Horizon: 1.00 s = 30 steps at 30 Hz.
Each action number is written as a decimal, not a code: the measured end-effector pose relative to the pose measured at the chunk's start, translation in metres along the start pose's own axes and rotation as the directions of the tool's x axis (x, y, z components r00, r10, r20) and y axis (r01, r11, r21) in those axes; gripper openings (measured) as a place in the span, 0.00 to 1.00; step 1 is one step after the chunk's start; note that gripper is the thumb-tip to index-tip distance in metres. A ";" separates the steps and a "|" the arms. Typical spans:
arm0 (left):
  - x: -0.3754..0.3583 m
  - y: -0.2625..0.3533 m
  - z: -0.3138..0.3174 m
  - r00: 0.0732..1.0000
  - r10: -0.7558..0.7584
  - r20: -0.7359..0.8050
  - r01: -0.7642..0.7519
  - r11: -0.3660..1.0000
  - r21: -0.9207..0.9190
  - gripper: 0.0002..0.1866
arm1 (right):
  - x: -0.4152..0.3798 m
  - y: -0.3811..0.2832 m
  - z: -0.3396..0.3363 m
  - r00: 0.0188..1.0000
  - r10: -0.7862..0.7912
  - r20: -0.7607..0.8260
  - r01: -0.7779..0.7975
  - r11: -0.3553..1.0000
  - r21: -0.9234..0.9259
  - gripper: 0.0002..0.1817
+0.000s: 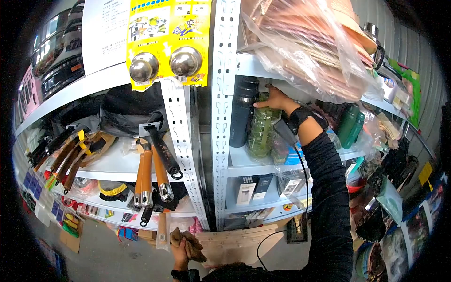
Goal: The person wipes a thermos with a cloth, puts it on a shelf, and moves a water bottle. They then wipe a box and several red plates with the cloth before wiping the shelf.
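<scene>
My right hand (275, 99) reaches into the upper shelf, with its fingers around the top of a green camouflage-patterned bottle (260, 136). The bottle stands upright, and my hand covers its top. Directly to its left is a tall dark blue bottle (239, 117) with a black lid. Low in front of my body, my left hand (180, 256) is closed around a crumpled brown cloth (189, 243).
A white slotted shelf post (221, 122) stands left of the bottles. Wooden-handled pans (145, 174) jut out from the left shelf. Plastic-wrapped straw hats (329, 42) overhang my right arm. Green bottles (351, 126) stand further right. Small boxes (253, 188) sit below.
</scene>
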State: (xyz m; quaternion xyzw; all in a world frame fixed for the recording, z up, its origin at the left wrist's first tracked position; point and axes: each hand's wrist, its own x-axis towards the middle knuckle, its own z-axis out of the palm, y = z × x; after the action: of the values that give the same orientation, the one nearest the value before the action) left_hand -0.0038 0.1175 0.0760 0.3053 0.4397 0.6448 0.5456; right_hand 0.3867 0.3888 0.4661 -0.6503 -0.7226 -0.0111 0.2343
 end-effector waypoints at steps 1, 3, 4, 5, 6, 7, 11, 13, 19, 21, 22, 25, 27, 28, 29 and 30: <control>0.002 -0.006 -0.002 0.999 0.045 -0.002 -0.045 0.999 0.012 0.20 | -0.003 -0.005 -0.004 1.000 -0.015 0.011 0.015 1.000 0.007 0.60; 0.004 -0.018 -0.011 0.990 0.139 -0.006 -0.139 0.990 0.029 0.20 | -0.012 -0.026 -0.022 0.995 -0.066 0.077 0.059 0.994 0.090 0.60; 0.004 -0.020 -0.017 1.000 0.024 -0.018 -0.024 1.000 -0.007 0.19 | -0.015 -0.036 -0.028 0.990 -0.095 0.107 0.081 0.988 0.133 0.60; 0.004 -0.021 -0.024 0.996 -0.091 -0.025 0.090 0.995 -0.043 0.18 | 0.001 -0.029 -0.021 0.991 -0.114 0.077 0.108 0.991 0.076 0.59; 0.004 -0.023 -0.030 0.978 -0.205 -0.028 0.202 0.976 -0.080 0.17 | 0.028 -0.017 -0.008 0.990 -0.134 0.048 0.133 0.991 0.019 0.58; 0.005 -0.029 -0.037 0.987 -0.157 -0.030 0.151 0.978 -0.143 0.16 | 0.044 -0.012 -0.002 0.988 -0.156 0.019 0.157 0.987 -0.041 0.57; -0.004 -0.012 -0.014 0.996 -0.069 -0.050 0.062 0.989 -0.135 0.15 | 0.055 -0.039 0.008 0.992 -0.063 0.105 0.055 0.995 0.082 0.55; -0.005 -0.010 -0.021 0.971 -0.201 -0.131 0.193 0.978 -0.076 0.16 | 0.060 -0.043 0.017 0.998 0.006 0.057 -0.008 0.999 0.038 0.55; -0.017 0.007 -0.007 0.963 -0.022 -0.269 0.031 0.999 0.026 0.16 | 0.052 -0.054 0.013 0.992 -0.099 0.080 0.082 0.978 0.193 0.50; -0.016 0.003 -0.013 0.985 -0.007 -0.174 -0.013 0.993 -0.115 0.16 | 0.057 -0.047 0.015 0.990 -0.120 0.074 0.098 0.964 0.246 0.49; -0.016 0.002 -0.014 0.992 0.007 -0.126 -0.030 0.982 -0.185 0.16 | 0.058 -0.044 0.016 0.989 -0.129 0.069 0.105 0.957 0.272 0.48; -0.019 0.014 -0.012 0.989 -0.011 -0.145 0.003 0.999 -0.053 0.16 | 0.045 -0.049 0.010 0.999 -0.029 -0.019 0.034 0.945 0.326 0.48; -0.015 0.011 -0.014 0.983 -0.044 -0.180 0.041 0.999 -0.021 0.16 | 0.046 -0.046 0.011 1.000 -0.017 -0.003 0.017 0.930 0.367 0.48; -0.014 0.012 -0.013 0.978 -0.060 -0.197 0.060 0.998 -0.005 0.16 | 0.048 -0.043 0.012 1.000 -0.010 0.005 0.007 0.922 0.386 0.49; -0.015 0.013 -0.013 0.980 -0.079 -0.184 0.076 0.997 -0.020 0.16 | 0.053 -0.037 0.016 0.998 -0.061 -0.034 0.069 0.934 0.352 0.50; -0.020 0.025 -0.002 0.981 -0.097 -0.168 0.092 0.995 -0.034 0.16 | 0.056 -0.036 0.019 0.991 -0.113 -0.071 0.130 0.941 0.313 0.50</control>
State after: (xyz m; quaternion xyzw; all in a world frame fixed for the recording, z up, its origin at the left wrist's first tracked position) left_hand -0.0126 0.0972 0.0996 0.2207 0.4901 0.6476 0.5402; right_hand 0.3439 0.4412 0.4792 -0.5579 -0.7474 0.0737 0.3531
